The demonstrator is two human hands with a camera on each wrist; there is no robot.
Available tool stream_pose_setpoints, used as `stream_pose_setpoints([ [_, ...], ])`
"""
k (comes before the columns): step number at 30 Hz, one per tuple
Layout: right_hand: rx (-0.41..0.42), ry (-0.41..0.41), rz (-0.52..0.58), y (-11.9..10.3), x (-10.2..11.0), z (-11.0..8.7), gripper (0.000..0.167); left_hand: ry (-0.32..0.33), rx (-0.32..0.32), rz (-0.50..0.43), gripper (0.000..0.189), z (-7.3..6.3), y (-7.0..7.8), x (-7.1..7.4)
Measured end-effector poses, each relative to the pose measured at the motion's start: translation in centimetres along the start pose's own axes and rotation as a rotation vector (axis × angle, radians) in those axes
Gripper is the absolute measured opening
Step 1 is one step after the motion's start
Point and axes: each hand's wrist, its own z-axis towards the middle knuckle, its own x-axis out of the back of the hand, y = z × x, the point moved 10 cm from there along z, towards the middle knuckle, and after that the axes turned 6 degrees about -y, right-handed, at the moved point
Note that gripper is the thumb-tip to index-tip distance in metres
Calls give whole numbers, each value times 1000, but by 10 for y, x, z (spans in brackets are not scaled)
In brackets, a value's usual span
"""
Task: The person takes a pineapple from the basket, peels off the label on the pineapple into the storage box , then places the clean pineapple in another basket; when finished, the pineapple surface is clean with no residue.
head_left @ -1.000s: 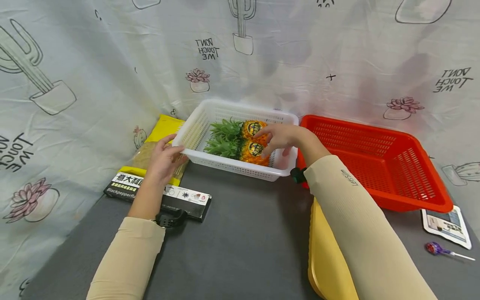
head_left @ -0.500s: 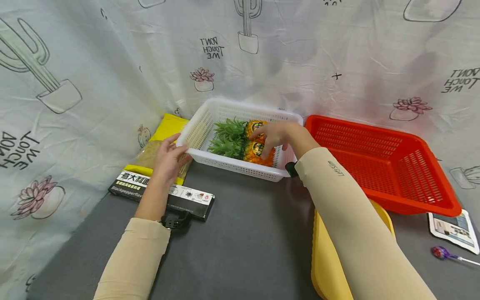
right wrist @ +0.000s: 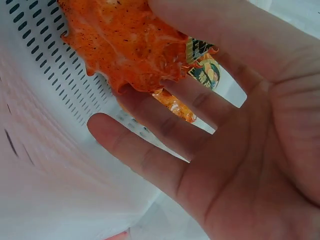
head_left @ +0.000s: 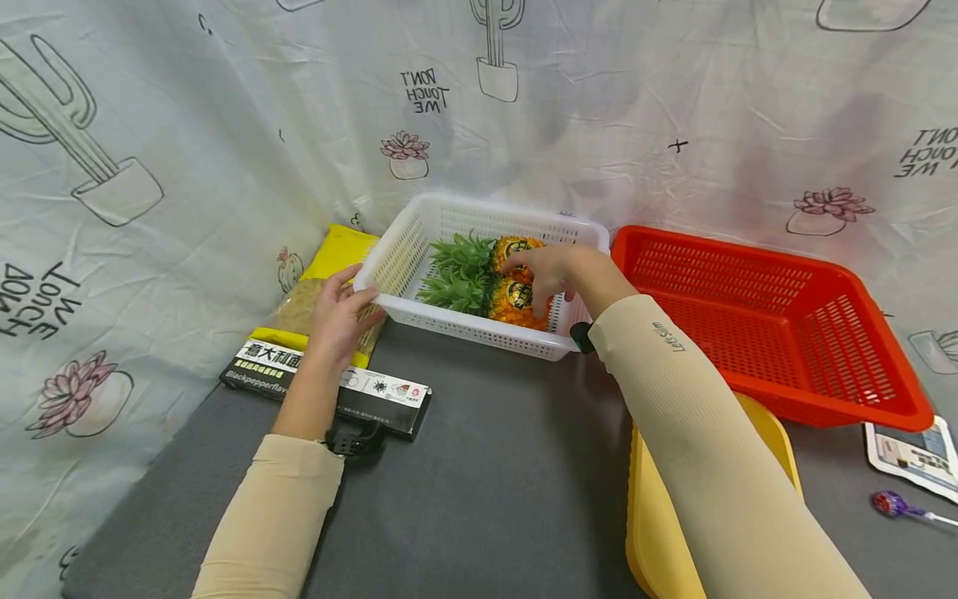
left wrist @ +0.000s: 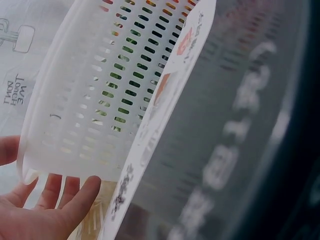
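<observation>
A white slotted plastic basket (head_left: 479, 329) stands at the back of the table. Two orange pineapple-shaped items lie in it side by side, the far one (head_left: 516, 245) and the near one (head_left: 516, 306), with green leafy crowns (head_left: 458, 274) pointing left and round labels. My left hand (head_left: 337, 316) grips the basket's front left corner, with fingers over and under the rim. Over the right ends of the pineapples is my right hand (head_left: 557, 270). In the right wrist view its thumb overlaps an orange pineapple (right wrist: 125, 45); the other fingers are spread and fairly straight, partly behind it.
Right of the white basket is a red basket (head_left: 778, 349), overlapping a yellow tray (head_left: 666, 524). A black-and-white box (head_left: 382, 399) and a yellow bag (head_left: 333, 249) lie left. A lollipop (head_left: 891, 503) and white pouch (head_left: 913, 453) lie far right.
The whole view shifts slightly to the right in the picture. My right hand has settled a little lower over the pineapples; my left hand stays at the basket corner.
</observation>
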Motion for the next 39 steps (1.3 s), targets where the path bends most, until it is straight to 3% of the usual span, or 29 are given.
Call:
stream_pose_setpoints([
  [11, 26, 41, -65, -1, 2, 2, 93, -1, -14, 5, 63, 0, 1, 0],
  [20, 63, 16, -12, 0, 1, 4, 87, 22, -17, -4, 61, 0, 0, 3],
  [28, 102, -4, 46, 5, 4, -3, 84, 15, -13, -7, 61, 2, -6, -3],
  [39, 172, -38, 124, -2, 6, -15, 84, 37, -28, -30, 60, 2, -6, 1],
])
